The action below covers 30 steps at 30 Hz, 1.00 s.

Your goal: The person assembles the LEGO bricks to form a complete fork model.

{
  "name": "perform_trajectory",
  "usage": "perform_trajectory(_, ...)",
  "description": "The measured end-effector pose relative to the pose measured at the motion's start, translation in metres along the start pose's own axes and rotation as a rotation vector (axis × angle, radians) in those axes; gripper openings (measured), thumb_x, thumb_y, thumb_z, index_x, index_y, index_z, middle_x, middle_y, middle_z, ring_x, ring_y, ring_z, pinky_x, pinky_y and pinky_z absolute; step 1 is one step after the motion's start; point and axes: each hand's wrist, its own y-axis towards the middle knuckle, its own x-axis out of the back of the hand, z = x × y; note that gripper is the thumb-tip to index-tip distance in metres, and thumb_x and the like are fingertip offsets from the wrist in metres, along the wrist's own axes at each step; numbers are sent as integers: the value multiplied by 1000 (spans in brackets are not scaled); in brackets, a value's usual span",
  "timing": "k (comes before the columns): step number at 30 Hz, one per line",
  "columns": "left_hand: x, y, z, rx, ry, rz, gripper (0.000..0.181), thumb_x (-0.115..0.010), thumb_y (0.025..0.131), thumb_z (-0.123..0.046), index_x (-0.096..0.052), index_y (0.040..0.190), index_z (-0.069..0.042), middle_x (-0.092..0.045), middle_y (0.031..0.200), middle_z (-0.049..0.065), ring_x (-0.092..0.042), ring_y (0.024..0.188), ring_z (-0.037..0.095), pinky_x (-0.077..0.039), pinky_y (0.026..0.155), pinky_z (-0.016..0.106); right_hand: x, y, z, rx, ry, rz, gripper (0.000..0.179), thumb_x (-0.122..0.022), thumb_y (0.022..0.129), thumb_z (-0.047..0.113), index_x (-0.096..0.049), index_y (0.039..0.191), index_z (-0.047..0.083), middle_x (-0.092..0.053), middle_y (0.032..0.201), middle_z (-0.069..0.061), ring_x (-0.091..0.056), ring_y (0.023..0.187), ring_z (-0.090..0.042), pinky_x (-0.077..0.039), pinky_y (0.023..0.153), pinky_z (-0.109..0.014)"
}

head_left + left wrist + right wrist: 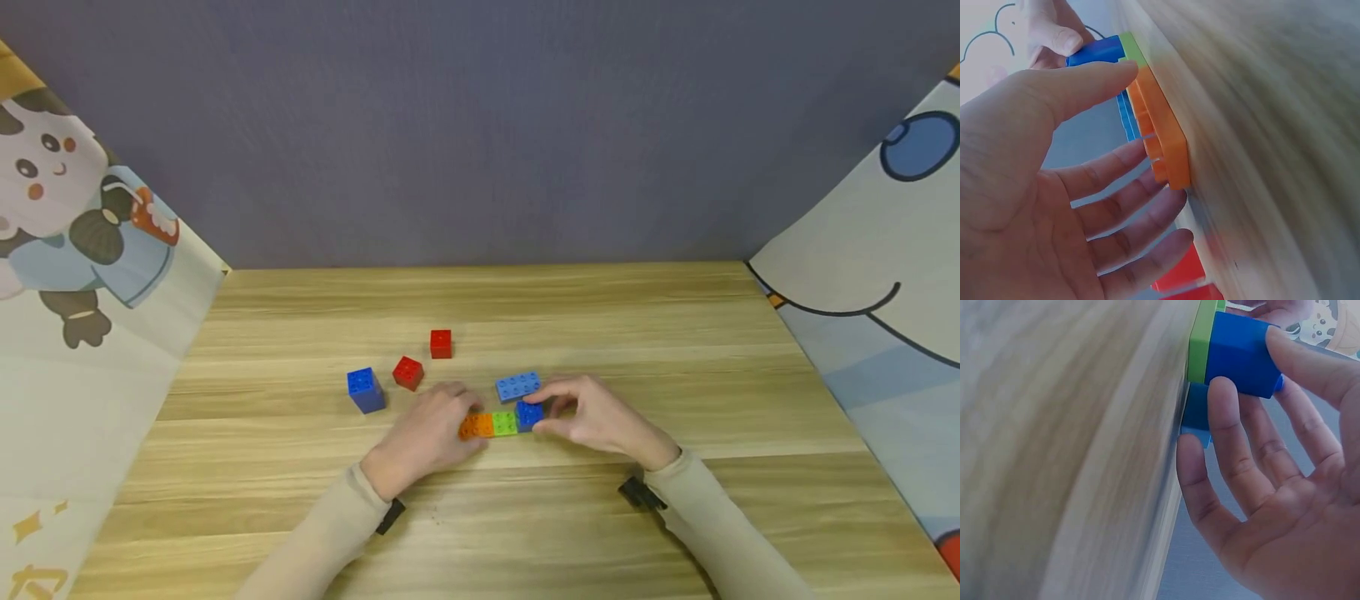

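An orange brick (482,425) and a light green brick (505,423) form a low row on the table, with a tall dark blue block (529,414) on the green one at the right end. My left hand (431,429) holds the orange brick, thumb on the near side and fingertips along the far side. Around the dark blue block (1241,353), the thumb and fingers of my right hand (600,417) pinch it. Just behind the row lies a light blue brick (517,386) with studs up, close to the right fingertips.
Two red bricks, one nearer (408,373) and one farther back (441,344), lie beyond the left hand. Left of them a tall blue block (366,390) stands upright. A grey wall (480,150) closes off the table's back edge, with printed panels at both sides.
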Motion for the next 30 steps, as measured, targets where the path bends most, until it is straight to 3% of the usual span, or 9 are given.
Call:
perform_trajectory(11,1,-6,10,-12,5,-42,32,-88,88,-27,-79,113,-9,-76,115,7,-70,107,28,-60,91,45,0,1,-3,12,10,6,35,-88,90,22,-80,123,13,-78,115,-6,-68,87,-8,-60,77,-26)
perform_trajectory(30,0,-6,9,-33,53,-40,31,-86,90,-29,-79,112,-8,-76,111,6,-70,102,26,-60,91,42,0,2,-1,-31,48,15,35,-87,90,21,-80,123,12,-78,108,-4,-69,86,-12,-60,75,-26)
